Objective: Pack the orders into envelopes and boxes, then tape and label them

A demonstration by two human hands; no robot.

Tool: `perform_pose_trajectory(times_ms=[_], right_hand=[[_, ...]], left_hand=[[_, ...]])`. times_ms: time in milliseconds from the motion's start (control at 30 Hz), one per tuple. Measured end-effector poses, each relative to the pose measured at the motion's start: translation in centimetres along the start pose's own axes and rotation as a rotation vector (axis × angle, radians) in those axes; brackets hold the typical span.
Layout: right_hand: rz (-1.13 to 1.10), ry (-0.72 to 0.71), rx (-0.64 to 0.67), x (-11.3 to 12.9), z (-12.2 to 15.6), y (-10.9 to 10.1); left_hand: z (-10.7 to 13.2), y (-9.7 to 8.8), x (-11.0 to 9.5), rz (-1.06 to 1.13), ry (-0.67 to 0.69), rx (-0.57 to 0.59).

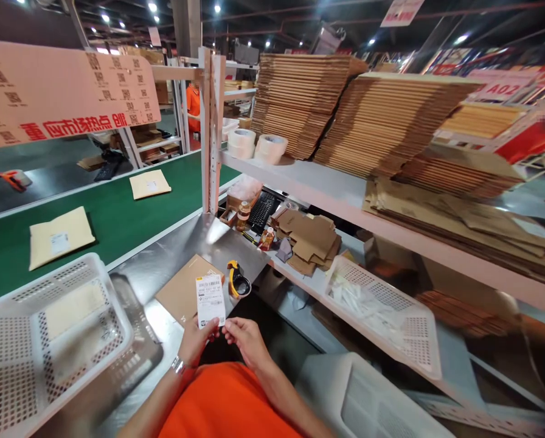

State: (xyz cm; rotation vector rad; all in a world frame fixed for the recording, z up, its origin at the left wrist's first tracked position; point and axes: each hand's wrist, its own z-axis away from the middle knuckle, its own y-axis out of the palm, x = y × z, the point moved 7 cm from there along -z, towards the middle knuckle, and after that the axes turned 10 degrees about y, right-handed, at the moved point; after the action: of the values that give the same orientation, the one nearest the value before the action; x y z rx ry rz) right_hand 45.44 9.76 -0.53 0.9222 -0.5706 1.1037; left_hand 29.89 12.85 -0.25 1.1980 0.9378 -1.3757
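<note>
Both hands hold a white printed label [210, 299] upright by its lower edge. My left hand [196, 340] pinches the bottom left of it, and my right hand [246, 339] pinches the bottom right corner. Just behind the label a flat brown cardboard mailer [181, 295] lies on the steel worktop [181, 249]. A yellow and black tape dispenser [238, 281] sits to the right of the mailer, near the worktop's edge.
A white perforated basket [48, 340] with pale packets stands at the left. Two padded envelopes [59, 236] [149, 183] lie on the green conveyor belt [117, 219]. The shelf [327, 182] carries flattened carton stacks [391, 121] and tape rolls [256, 146]. Another basket [382, 316] sits at the right.
</note>
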Motion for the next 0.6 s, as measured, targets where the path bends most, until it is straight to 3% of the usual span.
perform_pose_trajectory(times_ms=[67, 167, 200, 267, 333, 367, 533, 600], right_hand=[[-0.009, 0.007, 0.012, 0.0, 0.0, 0.2], [-0.037, 0.019, 0.015, -0.1, -0.3, 0.4], [-0.045, 0.018, 0.016, -0.2, -0.4, 0.4], [-0.050, 0.009, 0.028, -0.2, -0.7, 0.5], [-0.036, -0.008, 0.055, -0.3, -0.9, 0.5], [-0.019, -0.017, 0.069, -0.3, -1.1, 0.4], [0.067, -0.035, 0.108, -1.3, -2.1, -0.7], [0.001, -0.015, 0.148, -1.9, -2.6, -1.7]], left_hand=[[-0.3, -0.7, 0.4, -0.086, 0.050, -0.067], [-0.1, -2.1, -1.3, -0.315, 0.285, -0.234], [0.1, -1.9, -2.0, -0.366, 0.363, -0.205], [0.5, -0.5, -3.2, -0.379, 0.441, -0.012], [0.9, 0.7, -3.7, -0.339, 0.406, 0.151], [1.1, 1.0, -3.9, -0.327, 0.371, 0.178], [0.8, 1.2, -3.7, -0.304, 0.226, 0.105], [0.2, 1.1, -3.1, -0.161, 0.127, -0.006]])
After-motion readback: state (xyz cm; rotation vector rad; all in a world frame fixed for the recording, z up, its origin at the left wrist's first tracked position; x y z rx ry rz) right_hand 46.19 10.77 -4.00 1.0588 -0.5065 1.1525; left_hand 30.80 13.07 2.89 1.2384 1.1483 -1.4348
